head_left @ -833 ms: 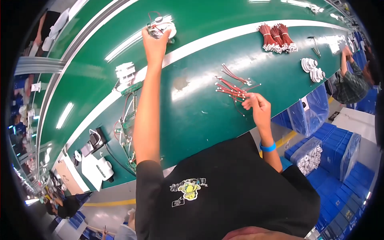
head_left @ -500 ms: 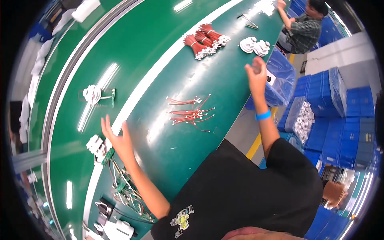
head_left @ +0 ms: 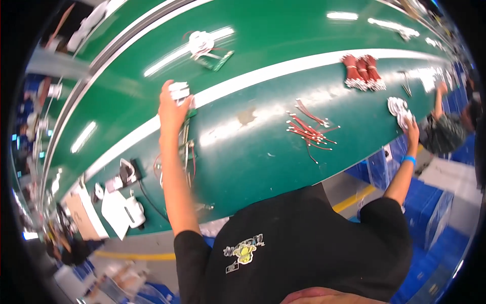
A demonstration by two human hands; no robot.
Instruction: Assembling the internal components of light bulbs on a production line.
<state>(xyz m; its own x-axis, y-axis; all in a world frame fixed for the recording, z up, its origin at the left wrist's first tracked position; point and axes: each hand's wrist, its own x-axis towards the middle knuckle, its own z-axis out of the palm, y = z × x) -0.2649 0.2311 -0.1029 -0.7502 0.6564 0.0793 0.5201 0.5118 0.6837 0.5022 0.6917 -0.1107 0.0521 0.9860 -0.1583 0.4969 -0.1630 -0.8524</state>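
My left hand [head_left: 172, 114] is wrapped round a stack of white plastic parts [head_left: 179, 92] at the belt's white edge strip, fingers on one side and thumb on the other. A green circuit board with wires [head_left: 188, 134] lies just below it on the bench. Far to the right, my right hand [head_left: 412, 133] closes its fingers on the near end of a group of white round plastic parts [head_left: 397, 107]; the fingertips are partly hidden. Between my hands lie loose red wires with white connectors [head_left: 309, 133]. Behind them to the right are tied bundles of red wires [head_left: 362, 71].
On the green belt sits a white round part [head_left: 201, 43] wired to a circuit board [head_left: 220, 61]. A white bottle-like container [head_left: 134, 212] and black device [head_left: 129, 171] stand at left. A co-worker [head_left: 445, 131] sits at far right, near blue crates [head_left: 430, 202].
My left hand has closed on the white parts at the belt edge. My right hand has reached the white round parts at right. The whole view has turned leftward.
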